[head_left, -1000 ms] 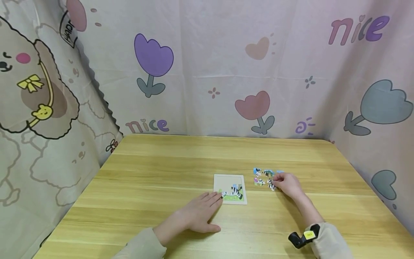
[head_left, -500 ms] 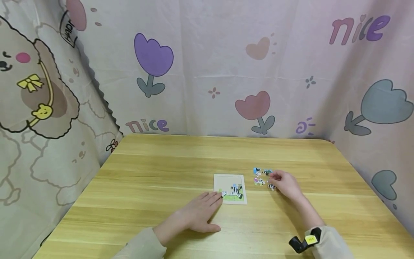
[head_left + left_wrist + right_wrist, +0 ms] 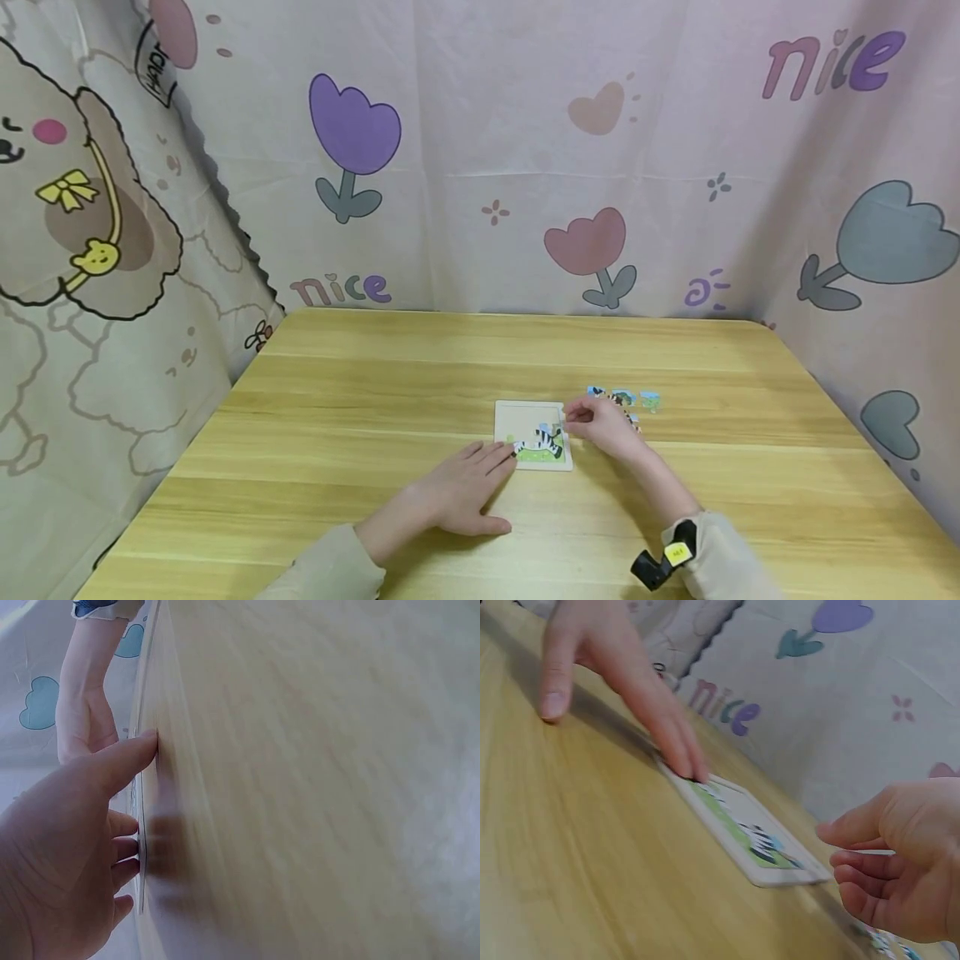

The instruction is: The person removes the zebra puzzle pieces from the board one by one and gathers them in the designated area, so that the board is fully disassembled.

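Observation:
A square, pale-framed jigsaw board (image 3: 528, 412) lies on the table, its lower part filled with zebra-and-grass pieces. My left hand (image 3: 468, 492) lies flat with fingers outstretched, its fingertips resting on the board's lower left. At the board's right edge, my right hand (image 3: 607, 425) has thumb and fingertips together, pinching what looks like a small puzzle piece, mostly hidden by the fingers. From the right wrist view, that right hand (image 3: 907, 862) is seen with curled fingers beside the board (image 3: 742, 825). Loose puzzle pieces (image 3: 649, 402) lie behind it, some covered by the hand.
The wooden table (image 3: 360, 400) runs back to a patterned curtain (image 3: 465, 125), which also hangs at both sides. A black device (image 3: 663, 562) is strapped to the right wrist.
My right hand has moved left from the loose pieces to the board's right edge, uncovering the blue-and-green piece at the far right. The left hand has stayed in place.

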`<state>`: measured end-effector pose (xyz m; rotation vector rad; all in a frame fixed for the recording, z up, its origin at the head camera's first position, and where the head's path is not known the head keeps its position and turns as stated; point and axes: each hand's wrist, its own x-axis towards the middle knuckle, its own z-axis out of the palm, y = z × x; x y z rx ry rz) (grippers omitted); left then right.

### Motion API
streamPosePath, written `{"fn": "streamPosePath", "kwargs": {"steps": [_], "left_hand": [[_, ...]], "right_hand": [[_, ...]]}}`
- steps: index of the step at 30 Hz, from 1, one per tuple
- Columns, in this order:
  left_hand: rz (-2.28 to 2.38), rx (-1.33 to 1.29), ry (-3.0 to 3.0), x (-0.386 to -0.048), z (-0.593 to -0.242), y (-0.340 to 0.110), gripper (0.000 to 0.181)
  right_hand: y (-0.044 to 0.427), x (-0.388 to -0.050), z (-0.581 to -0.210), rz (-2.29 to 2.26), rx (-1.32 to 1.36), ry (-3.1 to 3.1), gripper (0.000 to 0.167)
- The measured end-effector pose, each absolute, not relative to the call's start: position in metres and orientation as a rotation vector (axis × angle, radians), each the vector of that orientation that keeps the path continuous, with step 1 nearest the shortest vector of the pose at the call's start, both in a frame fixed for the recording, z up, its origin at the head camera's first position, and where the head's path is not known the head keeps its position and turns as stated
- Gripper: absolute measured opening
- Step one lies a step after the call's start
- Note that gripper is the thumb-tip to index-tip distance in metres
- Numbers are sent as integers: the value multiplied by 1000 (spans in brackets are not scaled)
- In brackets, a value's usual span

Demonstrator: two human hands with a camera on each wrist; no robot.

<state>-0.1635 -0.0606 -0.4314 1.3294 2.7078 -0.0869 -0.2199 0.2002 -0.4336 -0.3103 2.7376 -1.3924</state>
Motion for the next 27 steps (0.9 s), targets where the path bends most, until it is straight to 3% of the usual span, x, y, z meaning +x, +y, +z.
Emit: {"fn": "streamPosePath", "kwargs": {"steps": [27], "left_hand": [[-239,1538,2652,-166,-428,-23,82]], "right_hand": [[184,-219,-437,-1059,-466,2828,15]]}}
